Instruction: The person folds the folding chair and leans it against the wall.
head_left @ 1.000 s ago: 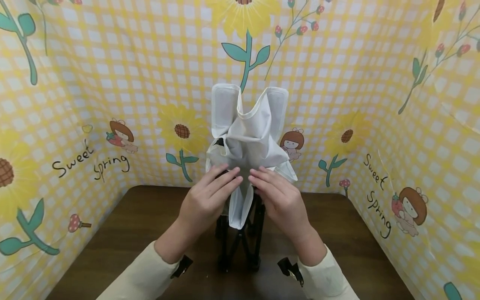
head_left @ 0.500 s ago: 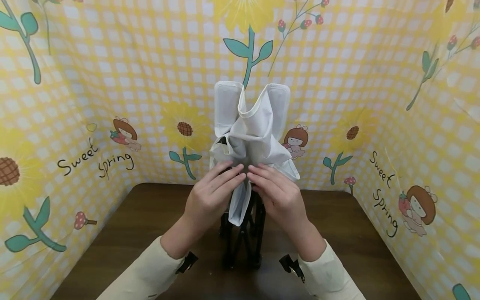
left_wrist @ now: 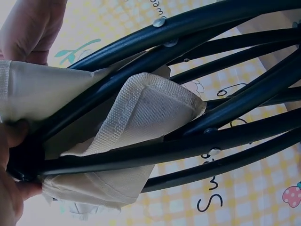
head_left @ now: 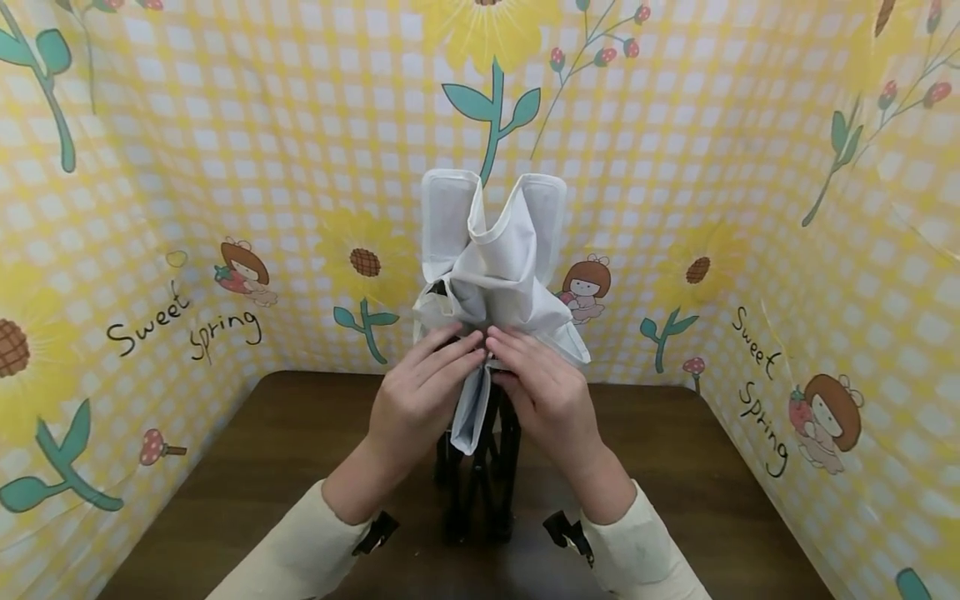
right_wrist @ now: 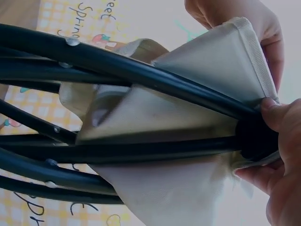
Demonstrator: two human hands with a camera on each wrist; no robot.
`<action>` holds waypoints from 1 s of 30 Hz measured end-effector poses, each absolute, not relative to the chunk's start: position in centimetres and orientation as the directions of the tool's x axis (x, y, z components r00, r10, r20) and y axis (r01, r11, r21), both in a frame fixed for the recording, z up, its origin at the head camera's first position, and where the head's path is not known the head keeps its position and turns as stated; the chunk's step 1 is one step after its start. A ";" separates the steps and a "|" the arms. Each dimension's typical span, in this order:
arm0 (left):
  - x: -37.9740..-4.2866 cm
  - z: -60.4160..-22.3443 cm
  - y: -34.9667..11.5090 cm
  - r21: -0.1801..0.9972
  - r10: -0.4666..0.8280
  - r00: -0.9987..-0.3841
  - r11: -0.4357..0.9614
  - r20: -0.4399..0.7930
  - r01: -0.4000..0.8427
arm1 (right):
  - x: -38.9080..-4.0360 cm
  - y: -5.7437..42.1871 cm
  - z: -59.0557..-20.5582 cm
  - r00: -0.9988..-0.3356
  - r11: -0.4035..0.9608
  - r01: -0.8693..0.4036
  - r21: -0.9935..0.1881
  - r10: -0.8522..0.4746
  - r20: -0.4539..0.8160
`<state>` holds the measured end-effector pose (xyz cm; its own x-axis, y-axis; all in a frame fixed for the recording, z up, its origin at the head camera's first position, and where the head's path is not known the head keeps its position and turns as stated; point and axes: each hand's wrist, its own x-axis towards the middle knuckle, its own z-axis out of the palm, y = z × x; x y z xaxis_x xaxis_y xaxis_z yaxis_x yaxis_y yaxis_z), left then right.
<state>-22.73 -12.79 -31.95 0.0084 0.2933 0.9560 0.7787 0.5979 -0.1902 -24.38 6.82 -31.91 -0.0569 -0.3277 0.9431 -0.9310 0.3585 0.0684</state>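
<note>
A folding stool (head_left: 476, 492) with black crossed tube legs and a white fabric seat (head_left: 498, 258) stands nearly collapsed on the table. My left hand (head_left: 420, 396) grips its near left top corner, and my right hand (head_left: 551, 396) grips the near right one. In the right wrist view, the right thumb and fingers (right_wrist: 287, 155) pinch a black corner joint (right_wrist: 254, 136) and fabric. Rivets join the legs (left_wrist: 188, 153) in the left wrist view. A folded fabric flap (head_left: 472, 408) hangs between the hands. The far corners are mostly hidden by cloth.
The dark wooden table (head_left: 247, 492) lies under the stool. A yellow checked cloth (head_left: 360, 150) with sunflowers and cartoon figures encloses the back and both sides. Black cuff-mounted pieces (head_left: 377, 533) stick out from the pale sleeves (head_left: 300, 550).
The right hand has shifted left, bringing both hands closer together. The stool has become narrower, and the flap between the hands has folded thinner. Both hands keep their hold.
</note>
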 end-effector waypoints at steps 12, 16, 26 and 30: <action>-21.8 -30.9 -14.0 -0.130 0.412 -0.156 0.584 0.898 0.801 | -24.3 7.4 -32.0 -0.075 0.353 -0.933 0.073 -0.387 0.919; -21.6 -30.7 -14.1 -0.125 0.429 -0.171 0.579 0.887 0.805 | -24.4 7.5 -32.2 -0.079 0.356 -0.932 0.076 -0.401 0.913; -21.5 -30.7 -14.5 -0.104 0.429 -0.197 0.584 0.882 0.805 | -24.1 7.8 -31.6 -0.061 0.369 -0.923 0.108 -0.418 0.906; -21.5 -30.6 -14.7 -0.107 0.429 -0.186 0.574 0.884 0.812 | -24.1 7.9 -31.5 -0.059 0.368 -0.923 0.115 -0.429 0.901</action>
<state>-21.54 -14.67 -30.63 -0.1865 0.4292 0.8838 0.8118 0.5739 -0.1074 -24.13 7.88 -31.46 -0.0590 -0.4288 0.9015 -0.9225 0.3685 0.1149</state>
